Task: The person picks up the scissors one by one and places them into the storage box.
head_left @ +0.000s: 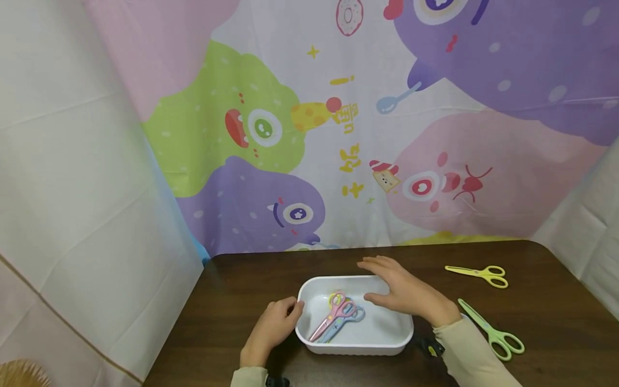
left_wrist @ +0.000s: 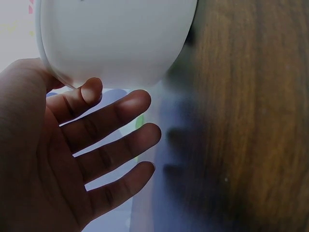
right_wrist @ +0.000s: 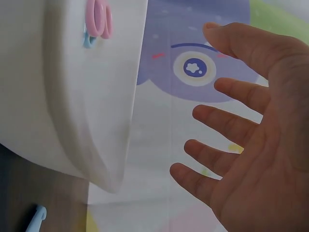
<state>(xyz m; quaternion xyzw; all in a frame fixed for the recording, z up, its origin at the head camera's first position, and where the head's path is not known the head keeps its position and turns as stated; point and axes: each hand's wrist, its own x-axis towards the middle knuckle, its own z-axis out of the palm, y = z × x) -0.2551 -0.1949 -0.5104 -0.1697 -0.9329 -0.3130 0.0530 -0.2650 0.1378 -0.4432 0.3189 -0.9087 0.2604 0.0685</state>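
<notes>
Left grip (head_left: 271,329) relaxed at white tray (head_left: 355,344), right grip (head_left: 406,293) spread above, brown table (head_left: 556,333), cartoon monster backdrop (head_left: 387,123).

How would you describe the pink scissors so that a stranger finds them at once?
On the dark wooden table stands a white tray between the person's two hands. The pink scissors lie inside it, on top of blue ones; the two green-yellow pairs lie outside on the table.

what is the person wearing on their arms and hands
Both hands, the left hand and the right hand, are bare, with no gloves or rings visible. Each arm has a pale cream long sleeve ending at the wrist, with a dark strap at each cuff.
</notes>
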